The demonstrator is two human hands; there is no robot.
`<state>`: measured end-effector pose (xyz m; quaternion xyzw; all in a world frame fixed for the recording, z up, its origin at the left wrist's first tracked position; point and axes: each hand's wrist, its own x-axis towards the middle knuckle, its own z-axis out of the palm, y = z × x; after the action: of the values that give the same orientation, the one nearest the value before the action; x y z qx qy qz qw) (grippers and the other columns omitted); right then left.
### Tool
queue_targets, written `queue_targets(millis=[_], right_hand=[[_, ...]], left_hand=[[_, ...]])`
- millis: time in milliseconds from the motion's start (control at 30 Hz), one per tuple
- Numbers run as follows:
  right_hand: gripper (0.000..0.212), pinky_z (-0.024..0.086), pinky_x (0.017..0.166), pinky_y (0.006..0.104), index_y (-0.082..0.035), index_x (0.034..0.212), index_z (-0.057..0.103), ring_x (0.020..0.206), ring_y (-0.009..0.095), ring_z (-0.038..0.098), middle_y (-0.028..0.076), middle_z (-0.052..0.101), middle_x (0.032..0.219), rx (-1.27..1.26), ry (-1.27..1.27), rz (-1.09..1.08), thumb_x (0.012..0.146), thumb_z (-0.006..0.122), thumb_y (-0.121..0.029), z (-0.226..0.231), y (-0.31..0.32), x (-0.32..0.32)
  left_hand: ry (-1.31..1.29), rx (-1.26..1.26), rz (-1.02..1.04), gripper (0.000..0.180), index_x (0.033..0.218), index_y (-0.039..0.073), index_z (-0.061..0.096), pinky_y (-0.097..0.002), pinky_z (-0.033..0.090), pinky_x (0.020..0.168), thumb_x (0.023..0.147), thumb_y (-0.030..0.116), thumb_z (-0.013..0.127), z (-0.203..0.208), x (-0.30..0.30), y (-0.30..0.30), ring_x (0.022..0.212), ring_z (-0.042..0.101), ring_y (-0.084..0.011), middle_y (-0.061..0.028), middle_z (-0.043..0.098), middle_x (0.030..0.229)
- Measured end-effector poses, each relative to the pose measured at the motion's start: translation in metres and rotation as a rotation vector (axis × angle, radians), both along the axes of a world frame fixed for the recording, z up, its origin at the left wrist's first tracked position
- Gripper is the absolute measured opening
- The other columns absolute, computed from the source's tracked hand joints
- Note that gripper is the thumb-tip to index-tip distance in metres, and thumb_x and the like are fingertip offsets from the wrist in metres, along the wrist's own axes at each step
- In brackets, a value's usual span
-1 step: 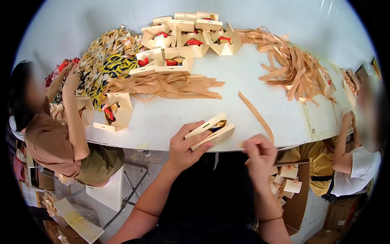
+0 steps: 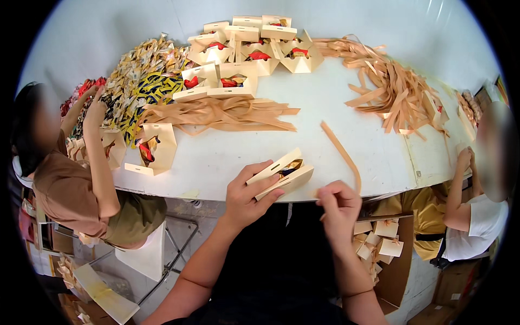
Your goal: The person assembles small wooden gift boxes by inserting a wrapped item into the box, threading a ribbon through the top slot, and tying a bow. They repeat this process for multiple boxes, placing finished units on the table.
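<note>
My left hand (image 2: 244, 197) is closed round a small cream cardboard box (image 2: 297, 179) above the table's near edge. The box is partly folded, its two slotted flaps close together, and shiny gold and dark blue wrapped pieces show in the gap. To the right of it, my right hand (image 2: 340, 208) pinches a peach-coloured ribbon (image 2: 344, 154). The ribbon's long part curves away over the table top; a short end pokes out at the fingers. Hand and ribbon are apart from the box.
Filled open boxes (image 2: 233, 81) stand at the back, behind a bundle of ribbons (image 2: 216, 115). More ribbons (image 2: 398, 97) lie at right, wrapped sweets (image 2: 141, 70) at left. Co-workers (image 2: 70, 184) sit on both sides. A carton (image 2: 398, 271) by my right arm holds tied boxes.
My right hand has moved a little left, nearer the box, drawing the ribbon along. The left hand and box have stayed put.
</note>
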<state>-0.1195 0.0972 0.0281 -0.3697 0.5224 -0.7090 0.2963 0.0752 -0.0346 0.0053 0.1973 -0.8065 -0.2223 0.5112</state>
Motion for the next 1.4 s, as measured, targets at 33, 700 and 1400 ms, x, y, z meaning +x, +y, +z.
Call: queue_targets(millis=[33,700,1400], right_hand=[[0.011,0.044,0.068,0.0200,-0.001,0.093,0.071,0.075,0.001,0.056,-0.002,0.070,0.086,0.045,-0.066,0.002,0.104,0.073,0.000,-0.011,-0.003,0.010],[0.024,0.043,0.061,0.0218,-0.001,0.088,0.065,0.067,0.001,0.050,-0.004,0.063,0.076,-0.008,-0.101,-0.058,0.108,0.072,-0.011,-0.019,-0.045,0.059],[0.022,0.053,0.063,0.0298,0.004,0.110,0.078,0.065,0.014,0.064,0.009,0.073,0.077,0.270,0.668,0.309,0.101,0.077,-0.016,0.058,-0.047,0.003]], left_hand=[[-0.005,-0.012,0.006,0.033,0.115,0.003,0.084,-0.0381,0.065,0.090,0.085,0.014,0.094,0.001,0.000,0.000,0.108,0.079,-0.0338,-0.0223,0.074,0.129],[0.069,-0.134,0.285,0.029,0.111,0.004,0.083,-0.0415,0.066,0.083,0.088,0.020,0.090,-0.009,-0.018,0.022,0.103,0.079,-0.0379,-0.0258,0.074,0.126],[-0.037,-0.094,0.246,0.025,0.116,0.003,0.081,-0.0447,0.057,0.092,0.092,0.012,0.081,0.007,-0.015,0.036,0.109,0.072,-0.0370,-0.0208,0.072,0.127]])
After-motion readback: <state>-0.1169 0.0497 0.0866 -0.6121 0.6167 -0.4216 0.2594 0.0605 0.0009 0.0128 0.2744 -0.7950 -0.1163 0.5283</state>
